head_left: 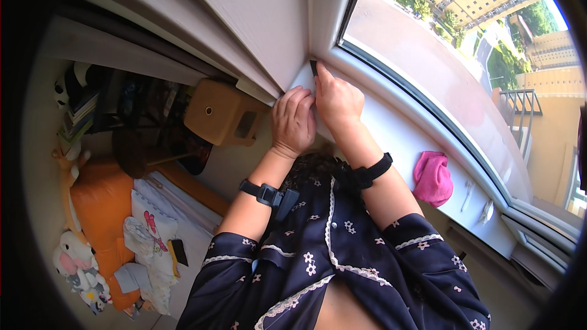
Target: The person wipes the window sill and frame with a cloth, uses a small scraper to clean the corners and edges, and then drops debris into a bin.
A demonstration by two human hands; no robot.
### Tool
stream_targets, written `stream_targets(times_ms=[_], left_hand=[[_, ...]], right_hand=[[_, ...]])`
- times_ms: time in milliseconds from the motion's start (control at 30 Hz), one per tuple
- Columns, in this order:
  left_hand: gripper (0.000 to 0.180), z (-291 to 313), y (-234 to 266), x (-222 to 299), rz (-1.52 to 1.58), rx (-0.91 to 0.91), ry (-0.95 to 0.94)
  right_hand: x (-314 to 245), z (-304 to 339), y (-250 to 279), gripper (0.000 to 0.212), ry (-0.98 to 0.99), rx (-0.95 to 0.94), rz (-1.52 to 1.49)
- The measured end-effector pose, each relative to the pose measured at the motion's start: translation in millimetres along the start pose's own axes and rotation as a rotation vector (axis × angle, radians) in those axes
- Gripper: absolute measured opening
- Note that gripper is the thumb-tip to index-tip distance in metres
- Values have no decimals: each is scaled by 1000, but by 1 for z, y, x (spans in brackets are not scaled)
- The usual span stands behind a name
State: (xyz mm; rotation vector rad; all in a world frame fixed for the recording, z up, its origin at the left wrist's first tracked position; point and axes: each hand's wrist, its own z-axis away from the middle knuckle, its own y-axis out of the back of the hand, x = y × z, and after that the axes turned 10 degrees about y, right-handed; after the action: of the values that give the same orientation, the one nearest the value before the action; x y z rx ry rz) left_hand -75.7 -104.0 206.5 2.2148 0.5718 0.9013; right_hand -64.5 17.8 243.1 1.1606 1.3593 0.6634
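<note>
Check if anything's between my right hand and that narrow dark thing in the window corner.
Nothing visible: your right hand appears to touch the narrow dark thing directly. The pink cloth lies farther right on the white sill.

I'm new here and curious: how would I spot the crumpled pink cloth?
Find the large white-framed window. Below it runs a flat white windowsill, where the crumpled pink cloth lies right of the person's right forearm. Its bright pink sets it apart from two small white items nearby.

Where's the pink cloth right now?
In the head view, the pink cloth lies on the white windowsill, just right of the right forearm, beside the window frame.
</note>
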Motion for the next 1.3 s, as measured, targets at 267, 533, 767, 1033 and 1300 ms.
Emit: stream_targets(times_ms=[267,533,767,1033,1300], left_hand=[[11,2,-3,-1,40,30,-11],[11,-1,0,2,41,18,-2],[11,0,-1,2,21,24,-4],[9,0,0,2,32,10,2],[8,0,-1,1,32,23,3]], right_hand=[[13,4,-5,32,80,-11,-41],[13,3,-7,43,166,81,-8],[20,3,-9,46,279,75,-64],[14,2,-3,43,180,70,4],[14,5,-8,41,208,103,-26]])
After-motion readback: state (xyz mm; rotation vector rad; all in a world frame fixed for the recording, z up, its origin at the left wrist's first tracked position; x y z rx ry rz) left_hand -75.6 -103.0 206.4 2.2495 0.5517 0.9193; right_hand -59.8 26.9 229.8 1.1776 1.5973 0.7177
